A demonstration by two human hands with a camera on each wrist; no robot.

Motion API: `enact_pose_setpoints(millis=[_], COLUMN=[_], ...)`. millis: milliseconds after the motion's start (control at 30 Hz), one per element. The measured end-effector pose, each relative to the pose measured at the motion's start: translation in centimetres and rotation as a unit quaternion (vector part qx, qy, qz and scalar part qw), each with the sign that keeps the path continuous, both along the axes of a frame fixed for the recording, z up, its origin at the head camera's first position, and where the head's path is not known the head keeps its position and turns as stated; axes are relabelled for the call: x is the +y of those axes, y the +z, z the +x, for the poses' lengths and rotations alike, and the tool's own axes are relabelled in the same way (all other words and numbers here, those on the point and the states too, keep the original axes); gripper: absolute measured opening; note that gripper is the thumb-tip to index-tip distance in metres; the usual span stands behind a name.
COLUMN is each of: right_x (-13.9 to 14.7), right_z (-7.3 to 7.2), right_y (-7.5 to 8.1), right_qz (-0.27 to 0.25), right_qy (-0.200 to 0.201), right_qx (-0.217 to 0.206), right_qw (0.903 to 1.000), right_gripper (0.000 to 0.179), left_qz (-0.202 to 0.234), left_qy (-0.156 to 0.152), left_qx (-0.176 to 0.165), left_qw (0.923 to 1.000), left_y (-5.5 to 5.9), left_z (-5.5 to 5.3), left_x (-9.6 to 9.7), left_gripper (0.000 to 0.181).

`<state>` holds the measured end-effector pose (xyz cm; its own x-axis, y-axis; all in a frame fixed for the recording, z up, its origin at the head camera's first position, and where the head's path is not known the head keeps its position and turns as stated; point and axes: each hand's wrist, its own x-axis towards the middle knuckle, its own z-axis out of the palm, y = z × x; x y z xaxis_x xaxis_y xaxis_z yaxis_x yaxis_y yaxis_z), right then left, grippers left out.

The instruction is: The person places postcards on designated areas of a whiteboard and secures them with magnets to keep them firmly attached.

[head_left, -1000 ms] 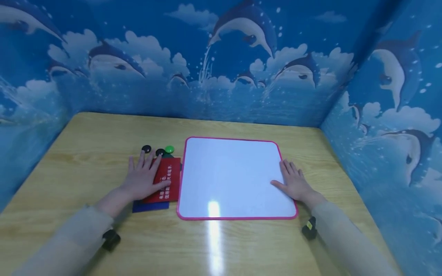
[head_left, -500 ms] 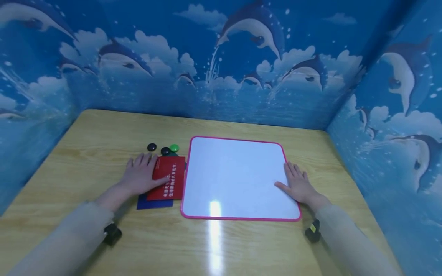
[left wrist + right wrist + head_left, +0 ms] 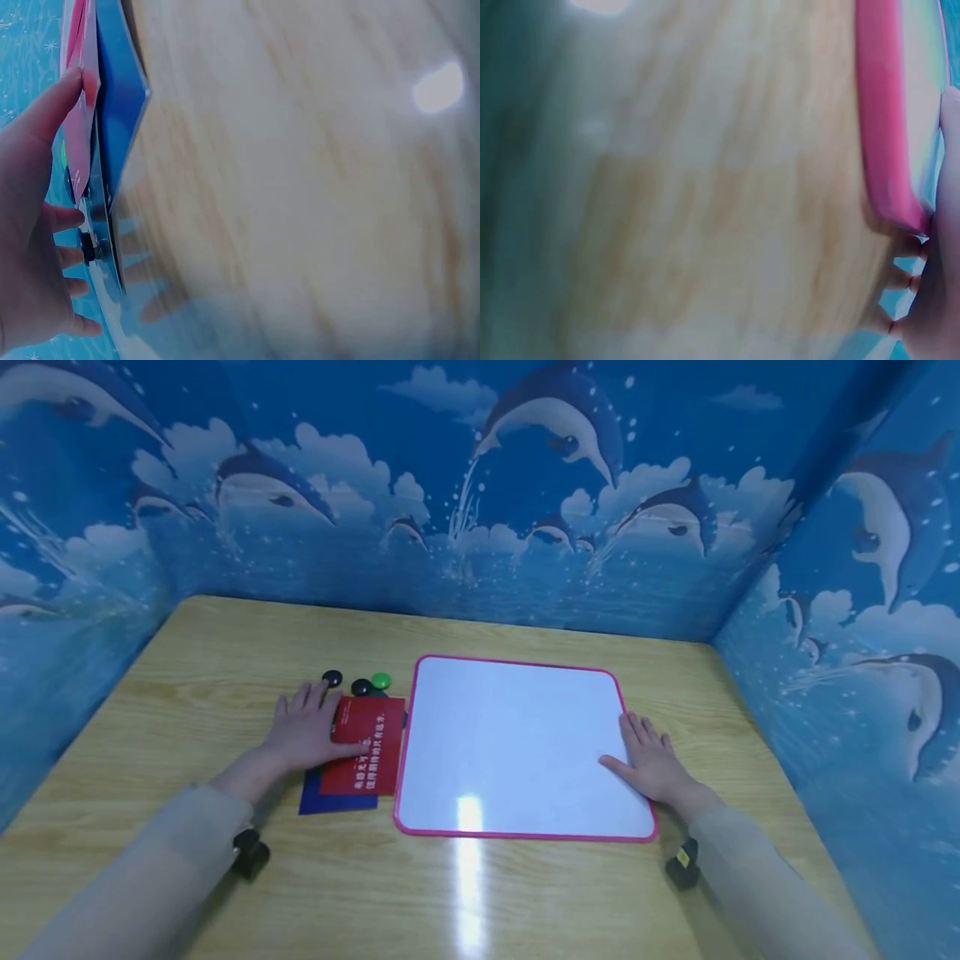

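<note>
My left hand [image 3: 302,735] lies with spread fingers over the left side of a red card [image 3: 363,752] with white printed characters. Its thumb reaches across the card; whether the palm presses down cannot be told. Under the red card a dark blue card [image 3: 337,804] pokes out toward me. In the left wrist view the left hand [image 3: 34,225] has straight fingers beside the cards. My right hand [image 3: 652,764] rests on the right edge of a whiteboard [image 3: 517,747] with a pink frame, fingers straight, thumb on the white surface. The right wrist view shows the pink frame [image 3: 885,112] beside that hand.
Beyond the red card lie a green round magnet-like disc [image 3: 381,681] and two black ones, the nearer black disc [image 3: 362,687] close to the card. The wooden table [image 3: 570,893] meets a dolphin-patterned backdrop [image 3: 300,552] at the back and right.
The head view has shifted slightly, moving the whole scene a little to the right. My left fingers have drawn back a little from the black discs. The right hand stays at the board's edge.
</note>
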<state>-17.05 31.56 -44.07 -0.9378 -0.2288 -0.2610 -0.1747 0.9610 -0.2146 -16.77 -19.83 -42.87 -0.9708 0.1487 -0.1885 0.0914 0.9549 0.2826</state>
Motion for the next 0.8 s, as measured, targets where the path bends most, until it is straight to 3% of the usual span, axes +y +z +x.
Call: enact_pose_setpoints(millis=[167,300,500,800], right_x=[-0.05,-0.09,-0.17,-0.26], right_z=[-0.02,-0.02,0.03,0.08], right_y=[0.09,0.07,0.01,0.15], right_qz=[-0.002,0.001,-0.006,-0.002], right_qy=[-0.002,-0.002,-0.003,-0.002], right_qx=[-0.001,0.0,0.008,0.001], right_qw=[1.0,1.0,0.9999,1.0], right_gripper=[0.094,0.094,0.094,0.093], left_qz=[0.036,0.085,0.177,0.257], left_qy=[0.009,0.029,0.069,0.094], left_qx=[-0.001,0.018,0.029,0.012], left_qw=[0.9993,0.9958,0.9814,0.9617], left_y=[0.2,0.47,0.61,0.73], left_z=[-0.12,-0.24,-0.42,-0.77], left_x=[0.22,0.34,0.32,0.08], left_gripper=[0.105,0.086,0.053,0.042])
